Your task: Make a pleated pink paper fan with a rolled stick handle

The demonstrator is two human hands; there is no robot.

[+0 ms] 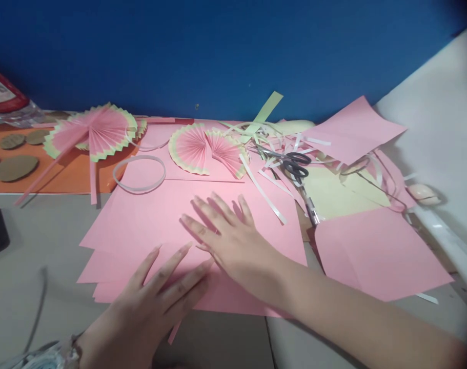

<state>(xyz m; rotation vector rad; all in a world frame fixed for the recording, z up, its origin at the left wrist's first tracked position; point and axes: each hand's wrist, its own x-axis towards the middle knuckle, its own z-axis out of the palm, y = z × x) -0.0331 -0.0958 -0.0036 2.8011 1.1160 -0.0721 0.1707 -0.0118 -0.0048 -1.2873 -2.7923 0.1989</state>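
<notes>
Several pink paper sheets [141, 215] lie fanned out on the grey table. My right hand [233, 241] rests flat on the top sheet, fingers spread. Just left of it, my left hand [171, 287] lies on the near part of the sheets with its fingers stretched out, its fingertips close to my right wrist and thumb. At the back of the sheets sits a folded pink paper fan [190, 148] with a pale green edge, pleated in two halves. A white ring [139, 174], perhaps a roll of tape, lies left of it.
A finished-looking fan [98, 128] on orange paper [83, 174] stands at the left, near brown cutouts [16, 168] and a bottle [10, 97]. Scissors [296, 163], a pen [311, 207], paper strips [269, 195] and loose pink paper [379, 253] lie right. A blue wall [218, 51] closes the back.
</notes>
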